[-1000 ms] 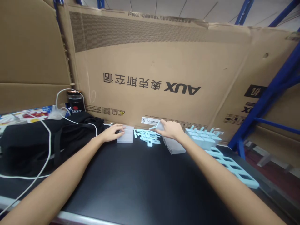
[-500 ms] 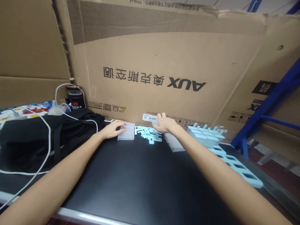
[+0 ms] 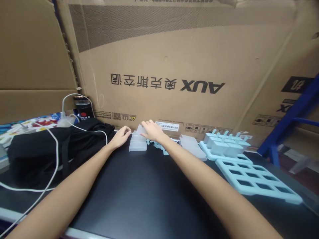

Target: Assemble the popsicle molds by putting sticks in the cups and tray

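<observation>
My right hand [image 3: 152, 131] grips a translucent popsicle mould cup [image 3: 140, 130], holding it at the back of a row of similar cups [image 3: 138, 145] on the black table. Just left of that row is my left hand [image 3: 121, 136], its fingers loosely curled and nothing visible in them. Beneath my right hand and wrist lies a heap of light blue popsicle sticks [image 3: 159, 146], partly hidden by them. More translucent cups [image 3: 191, 147] lie to the right of my right forearm.
On the right, a light blue stand [image 3: 211, 154] bears several blue moulds with sticks [image 3: 225, 146]. In front lies a blue frame with rectangular holes [image 3: 259, 181]. A black bag [image 3: 62, 149], white cable [image 3: 56, 156] and dark bottle [image 3: 84, 108] occupy the left. A large cardboard box [image 3: 154, 56] walls the back.
My right hand has moved left with the mould cup, from above the sticks to the row of cups. My left hand has drawn slightly off the row, its fingers more curled. The view has shifted.
</observation>
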`<state>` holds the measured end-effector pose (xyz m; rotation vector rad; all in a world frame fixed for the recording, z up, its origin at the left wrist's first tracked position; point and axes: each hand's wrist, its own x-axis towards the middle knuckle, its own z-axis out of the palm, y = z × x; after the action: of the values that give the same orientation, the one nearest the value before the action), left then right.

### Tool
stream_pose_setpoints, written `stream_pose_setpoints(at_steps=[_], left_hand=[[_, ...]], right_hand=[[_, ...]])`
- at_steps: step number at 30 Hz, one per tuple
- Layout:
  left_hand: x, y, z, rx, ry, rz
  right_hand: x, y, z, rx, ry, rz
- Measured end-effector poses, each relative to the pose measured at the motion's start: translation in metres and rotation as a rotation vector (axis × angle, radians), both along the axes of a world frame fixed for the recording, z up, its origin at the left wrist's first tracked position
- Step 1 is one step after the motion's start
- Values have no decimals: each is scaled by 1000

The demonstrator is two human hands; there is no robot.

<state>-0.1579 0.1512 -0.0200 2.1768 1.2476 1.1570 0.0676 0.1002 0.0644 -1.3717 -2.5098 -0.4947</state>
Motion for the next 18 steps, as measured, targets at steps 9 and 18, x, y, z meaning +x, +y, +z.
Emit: stream_pose_setpoints(at_steps=[9, 18], left_hand=[[-2, 10, -11, -124, -122, -40], [-2, 12, -12, -140, -192, -114]], right_hand=[[-29, 23, -23, -50, 18, -3], [-9, -3, 1, 3, 6, -34]])
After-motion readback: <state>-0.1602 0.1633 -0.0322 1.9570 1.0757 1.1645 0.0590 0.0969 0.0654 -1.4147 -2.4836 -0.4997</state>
